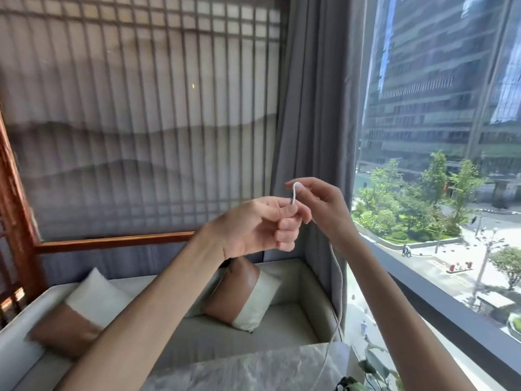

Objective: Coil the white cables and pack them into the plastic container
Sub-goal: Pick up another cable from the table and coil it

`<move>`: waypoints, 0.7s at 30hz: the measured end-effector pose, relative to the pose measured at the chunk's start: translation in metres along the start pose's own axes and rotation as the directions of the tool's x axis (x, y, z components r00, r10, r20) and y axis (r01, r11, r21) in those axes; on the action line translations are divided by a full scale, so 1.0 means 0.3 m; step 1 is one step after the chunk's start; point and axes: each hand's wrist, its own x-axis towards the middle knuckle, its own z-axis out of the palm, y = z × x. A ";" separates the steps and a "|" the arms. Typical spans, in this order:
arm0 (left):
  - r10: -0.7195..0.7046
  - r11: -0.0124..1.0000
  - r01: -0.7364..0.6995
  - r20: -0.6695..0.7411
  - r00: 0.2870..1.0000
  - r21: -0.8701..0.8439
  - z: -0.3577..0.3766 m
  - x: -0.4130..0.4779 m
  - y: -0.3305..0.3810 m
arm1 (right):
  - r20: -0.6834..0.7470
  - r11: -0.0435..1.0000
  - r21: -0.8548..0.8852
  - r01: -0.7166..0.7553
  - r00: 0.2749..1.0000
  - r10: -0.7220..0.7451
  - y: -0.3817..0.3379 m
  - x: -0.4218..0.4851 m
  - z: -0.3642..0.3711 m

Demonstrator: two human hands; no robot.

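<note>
The white cable [294, 193] is up in the air in front of me, folded into a small tight bend. My left hand [259, 224] has its fingers curled and pinches the lower part of that bend. My right hand [321, 206] nips the top of it between thumb and forefinger. From under my right hand the rest of the cable hangs in one long loose strand down to the marble tabletop [253, 368], and I cannot see where it ends. I judge I am only at the first turn of the coil. The main risk is that the bend is very tight, so later turns may spring open or kink if I wind at that size. The free length could also twist as I wrap it, and it may snag on the plant leaves [372, 365] beside the table corner. A thin pinch like this can slip, and then the whole start would drop onto the sofa [282, 320] beyond. The plastic container is not in my view, so I will have to look for it while holding the coil together. I can read no brand, label or writing, on the cable or anywhere around it.
</note>
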 end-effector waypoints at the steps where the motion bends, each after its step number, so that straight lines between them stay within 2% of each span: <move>1: 0.052 0.997 -0.049 0.047 0.998 -0.055 0.013 0.005 0.010 | 0.038 0.999 -0.040 -0.003 0.999 0.005 -0.009 0.004 0.017; 3: 0.170 0.969 -0.158 0.044 0.985 -0.192 0.022 0.025 0.034 | 0.100 0.993 -0.103 -0.049 0.993 0.060 -0.002 -0.010 0.056; 5: 0.271 0.940 -0.280 -0.071 0.960 -0.197 0.006 0.057 0.046 | 0.166 0.980 -0.171 -0.099 0.978 0.128 0.015 -0.046 0.083; 6: 0.317 0.936 -0.336 -0.164 0.934 -0.107 -0.009 0.074 0.046 | 0.206 0.972 -0.199 -0.122 0.965 0.163 0.029 -0.069 0.089; 8: 0.416 0.909 -0.374 -0.346 0.841 0.182 -0.047 0.098 0.033 | 0.308 0.962 -0.212 -0.173 0.922 0.234 0.058 -0.129 0.095; 10: 0.498 0.839 -0.286 -0.442 0.746 0.463 -0.086 0.111 0.007 | 0.378 0.949 -0.219 -0.228 0.877 0.298 0.065 -0.197 0.092; 12: 0.537 0.737 -0.133 -0.456 0.710 0.663 -0.116 0.117 -0.035 | 0.391 0.927 -0.336 -0.165 0.871 0.297 0.038 -0.252 0.089; 13: 0.532 0.691 -0.074 -0.436 0.726 0.719 -0.123 0.118 -0.062 | 0.384 0.902 -0.425 -0.077 0.887 0.257 0.017 -0.266 0.084; 15: 0.473 0.649 -0.028 -0.376 0.797 0.760 -0.117 0.118 -0.116 | 0.340 0.783 -0.614 0.099 0.929 0.149 -0.029 -0.267 0.060; 18: 0.429 0.691 -0.108 -0.285 0.857 0.715 -0.060 0.103 -0.166 | 0.201 0.591 -0.783 0.194 0.978 -0.055 -0.112 -0.241 -0.005; 21: 0.433 0.710 -0.201 -0.193 0.881 0.675 0.012 0.083 -0.183 | 0.191 0.405 -0.849 0.339 0.912 -0.364 -0.186 -0.199 -0.083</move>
